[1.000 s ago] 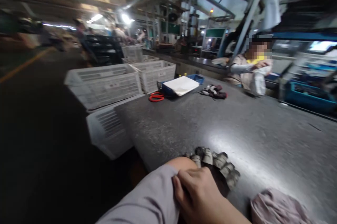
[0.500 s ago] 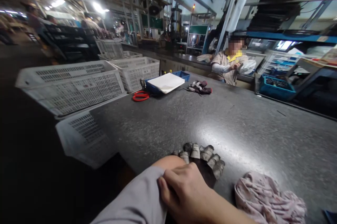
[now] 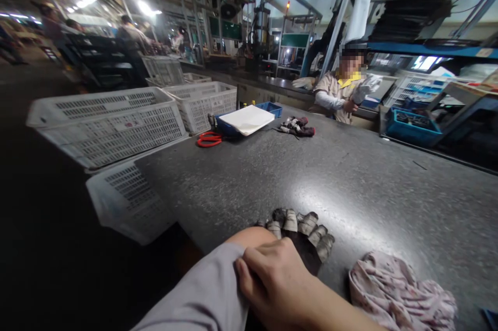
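Observation:
My right hand [image 3: 274, 276] reaches in from the lower right, its fingers closed on the grey sleeve [image 3: 202, 289] of my left arm. Bare skin of that bent arm [image 3: 251, 236] shows just past the sleeve's edge. My left hand is out of sight. Beyond my right hand, dark work gloves [image 3: 305, 248] with pale wrapped fingertips lie on the grey table [image 3: 241, 185], partly covered by my hand and arm. To the right rests a crumpled pinkish patterned cloth [image 3: 402, 289].
White plastic crates [image 3: 112, 123] stand along the left edge. Farther back lie red-handled scissors [image 3: 209, 139], white paper [image 3: 247, 119] over a blue bin, and more gloves [image 3: 296, 126]. A co-worker [image 3: 338, 92] handles something whitish across the table. A blue bin [image 3: 414, 126] is at right.
The co-worker's hands have shifted and the whitish thing is now held more upright. My right hand keeps its grip on the sleeve; the view has moved slightly.

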{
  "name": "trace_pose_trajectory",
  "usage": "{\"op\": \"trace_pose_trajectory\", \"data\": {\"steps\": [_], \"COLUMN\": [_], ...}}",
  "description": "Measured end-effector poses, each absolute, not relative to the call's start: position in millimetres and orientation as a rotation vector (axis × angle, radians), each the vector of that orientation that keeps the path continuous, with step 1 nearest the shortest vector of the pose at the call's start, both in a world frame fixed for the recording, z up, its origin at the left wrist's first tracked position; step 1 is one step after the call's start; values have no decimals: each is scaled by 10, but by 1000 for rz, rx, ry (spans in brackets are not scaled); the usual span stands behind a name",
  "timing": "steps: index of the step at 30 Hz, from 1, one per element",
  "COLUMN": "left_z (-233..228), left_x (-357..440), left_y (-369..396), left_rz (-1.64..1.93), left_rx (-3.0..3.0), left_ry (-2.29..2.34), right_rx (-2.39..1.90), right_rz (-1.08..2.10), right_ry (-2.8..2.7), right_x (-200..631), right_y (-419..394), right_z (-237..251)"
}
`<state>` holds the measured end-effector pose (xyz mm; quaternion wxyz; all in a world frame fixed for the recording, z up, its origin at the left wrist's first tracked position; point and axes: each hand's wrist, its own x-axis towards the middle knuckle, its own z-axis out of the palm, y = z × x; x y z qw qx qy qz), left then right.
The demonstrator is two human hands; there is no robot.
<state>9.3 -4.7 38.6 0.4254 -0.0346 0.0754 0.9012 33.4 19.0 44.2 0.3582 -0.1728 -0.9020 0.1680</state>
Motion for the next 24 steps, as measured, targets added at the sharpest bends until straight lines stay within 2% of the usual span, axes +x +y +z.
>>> {"op": "trace_pose_trajectory", "data": {"steps": [7,16,21,24], "left_z": [222,332,277,202], "left_x": [71,100,140,121], "left_y": [-10,-19,-20,-31], "left_rz": [2230,2254,2249,2284], "left_rx": [-139,-225,-127,14], "left_ry": [183,111,108,256], "right_rx": [-449,-447,-457,-441], "right_rz": [436,421,403,410], "right_ry": [-2320,-2342,-2340,-2358], "right_x": [330,334,343,349], "right_y": [197,195,201,192], "right_z": [436,443,441,434]}}
